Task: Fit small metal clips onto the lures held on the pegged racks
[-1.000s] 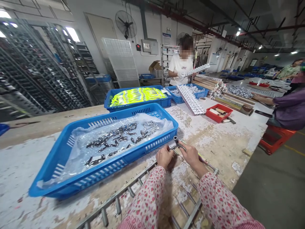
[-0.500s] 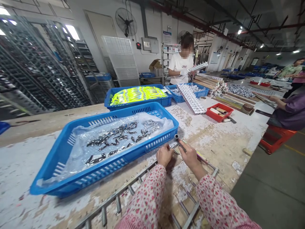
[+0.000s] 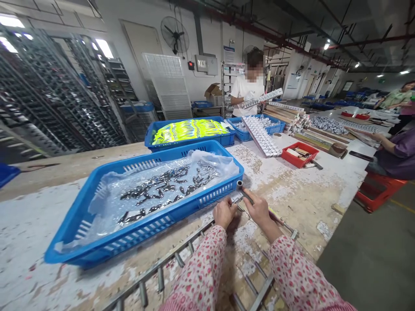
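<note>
My left hand (image 3: 224,213) is closed at the far end of a metal rack with short pegs (image 3: 152,268); its fingertips are tucked out of sight. Just to its right, my right hand (image 3: 258,210) grips a dark metal tool with a round hollow end (image 3: 239,184), the index finger stretched along it. That end is close to the near right corner of a large blue basket (image 3: 155,224). Inside the basket, several small shiny dark pieces (image 3: 168,188) lie on clear plastic wrap. A thin yellow and red rod (image 3: 279,219) lies beside my right wrist.
Behind stands a blue basket (image 3: 149,137) of bright yellow strips (image 3: 191,130). A white studded strip (image 3: 261,137) leans on another blue basket (image 3: 275,128). A red tray (image 3: 300,163) sits to the right. A co-worker (image 3: 248,88) stands across the table; another person sits at right.
The view has shifted slightly, while my hands keep nearly the same pose at the rack. Across the table, the co-worker's hands and the strip they hold have moved a little.
</note>
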Action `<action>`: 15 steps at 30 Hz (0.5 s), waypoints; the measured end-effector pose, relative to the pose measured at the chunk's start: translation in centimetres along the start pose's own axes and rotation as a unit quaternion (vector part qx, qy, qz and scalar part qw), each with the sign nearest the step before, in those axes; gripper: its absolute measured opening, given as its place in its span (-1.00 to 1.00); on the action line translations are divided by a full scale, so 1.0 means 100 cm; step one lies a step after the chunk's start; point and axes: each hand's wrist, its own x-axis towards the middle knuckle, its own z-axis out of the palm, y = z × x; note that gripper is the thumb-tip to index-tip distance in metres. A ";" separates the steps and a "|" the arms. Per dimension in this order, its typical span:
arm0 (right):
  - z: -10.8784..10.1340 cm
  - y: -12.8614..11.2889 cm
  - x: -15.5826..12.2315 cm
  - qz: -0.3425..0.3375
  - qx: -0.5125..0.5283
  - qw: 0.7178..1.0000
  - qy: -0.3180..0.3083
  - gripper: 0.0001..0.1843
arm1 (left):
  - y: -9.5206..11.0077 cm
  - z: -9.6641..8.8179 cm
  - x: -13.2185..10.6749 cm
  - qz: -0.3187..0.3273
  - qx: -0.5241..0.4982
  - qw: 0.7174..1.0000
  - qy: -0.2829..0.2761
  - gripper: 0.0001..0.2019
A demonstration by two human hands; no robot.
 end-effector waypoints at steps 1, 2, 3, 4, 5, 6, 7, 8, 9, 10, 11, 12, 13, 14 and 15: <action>0.001 0.000 0.000 -0.004 0.008 1.000 0.014 -0.56 | 0.000 0.001 0.000 0.000 0.000 1.000 -0.001 -0.89; 0.001 -0.001 0.001 -0.008 0.009 1.000 0.009 -0.56 | -0.001 0.001 0.001 0.001 0.001 1.000 -0.001 -0.88; 0.002 -0.001 0.001 -0.008 0.001 1.000 -0.013 -0.57 | -0.001 0.002 0.001 0.003 0.003 1.000 0.001 -0.88; 0.002 -0.001 0.001 -0.002 -0.015 0.999 -0.039 -0.58 | -0.002 0.003 0.001 0.005 0.004 1.000 0.003 -0.87; 0.003 -0.002 0.001 0.006 -0.030 0.998 -0.060 -0.58 | -0.002 0.003 0.002 0.007 0.006 1.000 0.006 -0.86; 0.003 -0.003 0.001 0.013 -0.038 0.997 -0.065 -0.58 | -0.003 0.004 0.002 0.008 0.007 1.000 0.009 -0.85; 0.002 -0.004 0.001 0.015 -0.036 0.998 -0.053 -0.58 | -0.003 0.005 0.002 0.009 0.007 1.000 0.012 -0.86; 0.002 -0.005 0.001 0.011 -0.025 0.999 -0.029 -0.57 | -0.004 0.005 0.002 0.008 0.007 1.000 0.012 -0.86; 0.002 -0.005 0.001 0.000 -0.009 1.000 -0.005 -0.56 | -0.004 0.006 0.003 0.009 0.006 1.000 0.012 -0.87; 0.002 -0.004 0.000 -0.013 0.003 1.000 0.007 -0.56 | -0.004 0.006 0.003 0.011 0.006 1.000 0.013 -0.88; 0.002 -0.003 0.000 -0.025 0.009 1.000 0.002 -0.56 | -0.004 0.006 0.002 0.011 0.006 1.000 0.015 -0.88; 0.003 -0.001 -0.001 -0.027 0.004 1.000 -0.015 -0.57 | -0.004 0.006 0.002 0.011 0.006 1.000 0.015 -0.87; 0.003 0.001 -0.001 -0.019 -0.009 0.999 -0.036 -0.58 | -0.003 0.006 0.002 0.008 0.007 1.000 0.015 -0.87; 0.003 0.003 -0.001 -0.004 -0.026 0.998 -0.053 -0.58 | -0.003 0.005 0.002 0.007 0.008 1.000 0.014 -0.86; 0.003 0.004 -0.002 0.011 -0.037 0.998 -0.057 -0.59 | -0.003 0.005 0.002 0.006 0.009 1.000 0.013 -0.86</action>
